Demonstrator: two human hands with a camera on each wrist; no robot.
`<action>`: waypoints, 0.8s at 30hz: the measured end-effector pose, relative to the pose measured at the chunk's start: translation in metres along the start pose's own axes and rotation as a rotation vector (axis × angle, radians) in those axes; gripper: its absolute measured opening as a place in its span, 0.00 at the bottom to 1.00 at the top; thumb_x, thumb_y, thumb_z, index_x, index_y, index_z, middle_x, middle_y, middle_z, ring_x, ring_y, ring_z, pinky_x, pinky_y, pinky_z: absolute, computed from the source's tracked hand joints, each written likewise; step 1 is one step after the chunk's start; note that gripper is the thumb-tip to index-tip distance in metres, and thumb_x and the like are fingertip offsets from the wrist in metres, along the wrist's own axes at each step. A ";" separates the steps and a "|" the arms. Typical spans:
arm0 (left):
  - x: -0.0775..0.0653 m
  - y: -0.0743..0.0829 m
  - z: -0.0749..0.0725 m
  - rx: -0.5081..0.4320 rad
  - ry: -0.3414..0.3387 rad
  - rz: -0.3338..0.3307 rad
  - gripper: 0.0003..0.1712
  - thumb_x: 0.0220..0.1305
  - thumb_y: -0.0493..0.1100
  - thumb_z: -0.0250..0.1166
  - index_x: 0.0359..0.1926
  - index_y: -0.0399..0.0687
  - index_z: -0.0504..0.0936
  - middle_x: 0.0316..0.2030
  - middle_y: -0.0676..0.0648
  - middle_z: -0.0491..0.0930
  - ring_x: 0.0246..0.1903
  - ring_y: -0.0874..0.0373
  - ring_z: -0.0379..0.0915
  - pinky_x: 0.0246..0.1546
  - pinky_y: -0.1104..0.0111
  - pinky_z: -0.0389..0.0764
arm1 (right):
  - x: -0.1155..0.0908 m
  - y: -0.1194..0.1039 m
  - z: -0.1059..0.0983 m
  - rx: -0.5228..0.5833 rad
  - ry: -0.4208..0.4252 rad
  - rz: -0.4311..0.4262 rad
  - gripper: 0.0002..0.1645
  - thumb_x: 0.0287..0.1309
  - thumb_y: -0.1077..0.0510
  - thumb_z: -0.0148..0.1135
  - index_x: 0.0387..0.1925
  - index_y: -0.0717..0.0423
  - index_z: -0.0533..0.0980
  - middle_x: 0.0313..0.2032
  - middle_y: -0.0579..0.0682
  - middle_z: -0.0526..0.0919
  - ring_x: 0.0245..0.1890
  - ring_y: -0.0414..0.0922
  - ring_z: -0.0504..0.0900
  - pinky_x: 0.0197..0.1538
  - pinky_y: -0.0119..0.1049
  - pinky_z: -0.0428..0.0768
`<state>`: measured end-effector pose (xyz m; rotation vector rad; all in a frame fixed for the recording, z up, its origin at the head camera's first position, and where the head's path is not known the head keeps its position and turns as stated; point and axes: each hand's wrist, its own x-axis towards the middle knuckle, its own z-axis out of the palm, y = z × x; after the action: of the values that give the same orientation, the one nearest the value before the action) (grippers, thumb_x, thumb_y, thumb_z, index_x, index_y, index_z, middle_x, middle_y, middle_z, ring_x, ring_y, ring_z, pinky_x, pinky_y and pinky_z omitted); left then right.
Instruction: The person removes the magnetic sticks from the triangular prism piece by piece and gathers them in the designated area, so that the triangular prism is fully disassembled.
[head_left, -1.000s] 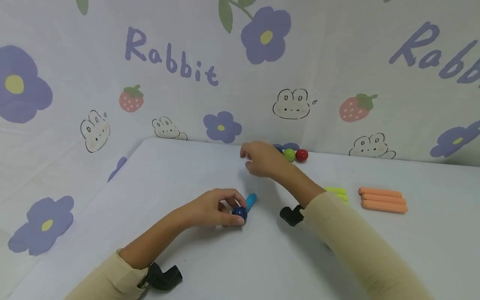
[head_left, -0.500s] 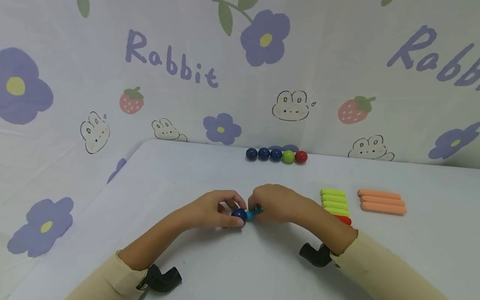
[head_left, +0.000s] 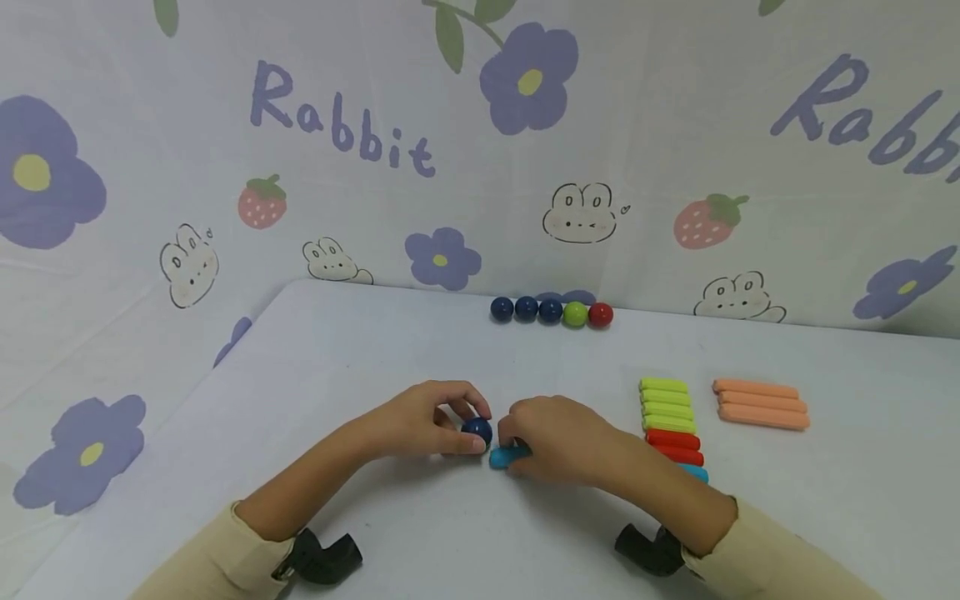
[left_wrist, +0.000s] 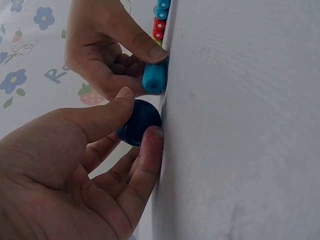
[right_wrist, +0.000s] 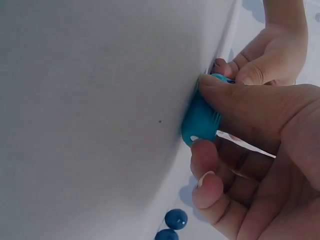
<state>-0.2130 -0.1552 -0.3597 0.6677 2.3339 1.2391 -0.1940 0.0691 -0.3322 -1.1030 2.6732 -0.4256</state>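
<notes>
My left hand [head_left: 431, 419] holds a dark blue ball [head_left: 477, 430] between its thumb and fingertips, low over the white table. Right beside it, my right hand [head_left: 558, 437] pinches a light blue stick [head_left: 507, 456] with thumb and fingers. In the right wrist view the stick [right_wrist: 201, 117] shows fine ridges and a small hole at its end. The left wrist view has the ball [left_wrist: 142, 124] just below the stick's rounded tip [left_wrist: 154, 82]. Most of the stick is hidden by my right fingers in the head view.
At the back of the table [head_left: 360, 333] stands a row of balls: dark blue ones [head_left: 527, 309], a green one [head_left: 575, 314] and a red one [head_left: 601, 315]. To the right lie yellow-green sticks [head_left: 667, 404], red sticks [head_left: 675, 439], a blue stick [head_left: 693, 472] and orange sticks [head_left: 762, 403].
My right hand has come from the back row of balls down to the light blue stick and gripped it. The stick has turned to lie sideways. My left hand stays on the ball.
</notes>
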 end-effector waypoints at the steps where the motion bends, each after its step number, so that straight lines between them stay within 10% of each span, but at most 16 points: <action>1: 0.000 0.000 0.000 0.000 0.001 -0.002 0.17 0.62 0.43 0.73 0.50 0.49 0.80 0.43 0.47 0.80 0.29 0.56 0.77 0.26 0.66 0.78 | -0.002 0.000 0.000 -0.004 -0.002 -0.009 0.06 0.55 0.58 0.76 0.34 0.54 0.85 0.25 0.39 0.76 0.26 0.38 0.73 0.34 0.31 0.76; 24: 0.000 0.001 0.001 -0.005 0.004 -0.043 0.17 0.61 0.44 0.74 0.49 0.53 0.80 0.44 0.48 0.79 0.31 0.55 0.78 0.26 0.65 0.79 | -0.091 0.026 0.014 0.065 0.021 0.113 0.10 0.51 0.52 0.78 0.33 0.40 0.83 0.29 0.31 0.73 0.28 0.33 0.72 0.34 0.30 0.77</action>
<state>-0.2121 -0.1542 -0.3595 0.6101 2.3349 1.2281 -0.1439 0.1492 -0.3459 -0.9297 2.7028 -0.5016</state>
